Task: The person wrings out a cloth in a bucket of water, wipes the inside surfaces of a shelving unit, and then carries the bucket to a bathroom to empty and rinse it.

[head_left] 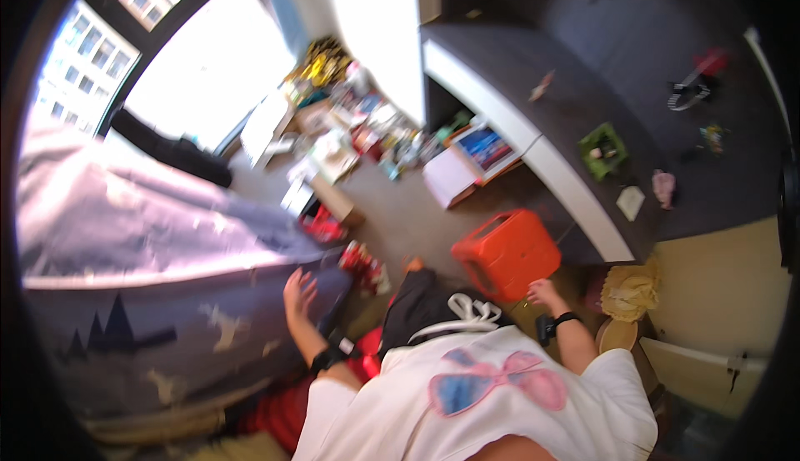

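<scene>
My left hand (300,293) is raised beside the bed's near edge, its fingers apart and nothing in it. By the lower edge of an orange plastic piece with a long slot, like a small chair (517,257), is my right hand (543,293). Its blurred fingers look stretched out, with nothing seen in them; whether they touch the orange plastic I cannot tell. Both wrists wear black bands. Between my left hand and my dark shorts lies a red and white item (364,268), too smeared to name.
A bed with a grey-purple cover (167,236) fills the left. Packages and loose items (367,132) crowd the floor by the window. An open box (479,157) stands beside the dark desk (533,102), which bears a green basket (602,151). Yellow cloth (631,290) is at the right.
</scene>
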A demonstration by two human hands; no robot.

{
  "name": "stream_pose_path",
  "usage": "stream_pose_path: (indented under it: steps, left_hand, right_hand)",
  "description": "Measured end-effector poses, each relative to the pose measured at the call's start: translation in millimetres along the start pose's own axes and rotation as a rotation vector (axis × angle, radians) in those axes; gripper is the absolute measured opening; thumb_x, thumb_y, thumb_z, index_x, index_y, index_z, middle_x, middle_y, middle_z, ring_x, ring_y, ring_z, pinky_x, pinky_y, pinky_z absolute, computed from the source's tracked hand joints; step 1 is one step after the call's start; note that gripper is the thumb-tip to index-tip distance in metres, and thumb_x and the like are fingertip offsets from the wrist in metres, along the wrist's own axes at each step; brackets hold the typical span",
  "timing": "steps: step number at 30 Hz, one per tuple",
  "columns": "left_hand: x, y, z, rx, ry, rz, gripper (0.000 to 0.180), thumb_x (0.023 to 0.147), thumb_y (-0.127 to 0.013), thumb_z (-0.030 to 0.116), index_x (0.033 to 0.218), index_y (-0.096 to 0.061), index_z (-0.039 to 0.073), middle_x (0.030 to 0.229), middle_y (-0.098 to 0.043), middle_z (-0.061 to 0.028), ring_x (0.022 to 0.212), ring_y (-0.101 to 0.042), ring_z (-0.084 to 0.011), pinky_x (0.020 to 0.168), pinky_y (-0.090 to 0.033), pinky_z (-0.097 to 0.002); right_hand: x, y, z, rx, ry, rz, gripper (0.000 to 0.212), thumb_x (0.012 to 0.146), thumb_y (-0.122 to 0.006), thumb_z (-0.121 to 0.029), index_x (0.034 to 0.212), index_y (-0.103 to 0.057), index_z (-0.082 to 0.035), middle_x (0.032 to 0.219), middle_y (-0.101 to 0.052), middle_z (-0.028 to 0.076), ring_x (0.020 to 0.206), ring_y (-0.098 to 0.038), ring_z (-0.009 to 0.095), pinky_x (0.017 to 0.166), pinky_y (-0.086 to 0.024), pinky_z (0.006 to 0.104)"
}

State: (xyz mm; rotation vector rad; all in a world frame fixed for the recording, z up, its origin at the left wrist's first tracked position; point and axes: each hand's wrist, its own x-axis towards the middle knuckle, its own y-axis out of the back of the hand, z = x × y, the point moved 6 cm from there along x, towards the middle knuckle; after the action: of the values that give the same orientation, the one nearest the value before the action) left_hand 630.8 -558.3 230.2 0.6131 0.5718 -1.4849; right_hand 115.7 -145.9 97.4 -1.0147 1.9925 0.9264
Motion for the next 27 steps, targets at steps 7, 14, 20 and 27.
stream_pose_path:
  steps: [7,14,20,27]
  left_hand:
    - [40,-41,8,-0.001,-0.080,-0.191,0.034,0.082,-0.049,0.030,0.112,-0.045,0.016,0.091,-0.054,-0.0042,0.073,-0.058,-0.0222,0.054,-0.044,-0.0331]
    - [44,-113,61,0.071,-0.255,-0.457,0.038,0.084,-0.045,0.025,0.118,-0.039,0.008,0.090,-0.057,-0.0100,0.070,-0.057,-0.0223,0.052,-0.045,-0.0301]
    - [46,-117,55,0.211,-0.311,-0.499,0.041,0.084,-0.044,0.027,0.119,-0.038,0.005,0.095,-0.056,-0.0112,0.076,-0.058,-0.0218,0.058,-0.047,-0.0281]
    - [40,-77,43,0.296,-0.407,-0.544,0.038,0.083,-0.052,0.022,0.117,-0.040,0.008,0.105,-0.048,-0.0097,0.085,-0.055,-0.0228,0.067,-0.049,-0.0339]
  right_hand:
    - [15,-18,-5,0.037,0.075,0.015,0.017,0.082,-0.048,-0.017,0.092,-0.055,-0.006,0.074,-0.061,0.007,0.056,-0.059,0.015,0.044,-0.045,0.0275]
    - [-14,-9,-11,0.086,0.111,0.107,0.021,0.082,-0.048,-0.019,0.096,-0.056,-0.005,0.078,-0.062,0.006,0.061,-0.060,0.014,0.050,-0.046,0.0274]
    - [-10,28,-24,0.204,0.176,0.171,0.019,0.082,-0.046,-0.011,0.097,-0.054,-0.005,0.078,-0.061,0.006,0.062,-0.060,0.014,0.049,-0.047,0.0268]
    - [-254,237,-331,-0.122,1.365,1.019,0.022,0.078,-0.051,-0.003,0.100,-0.053,-0.001,0.095,-0.056,0.013,0.089,-0.055,0.023,0.077,-0.043,0.0309]
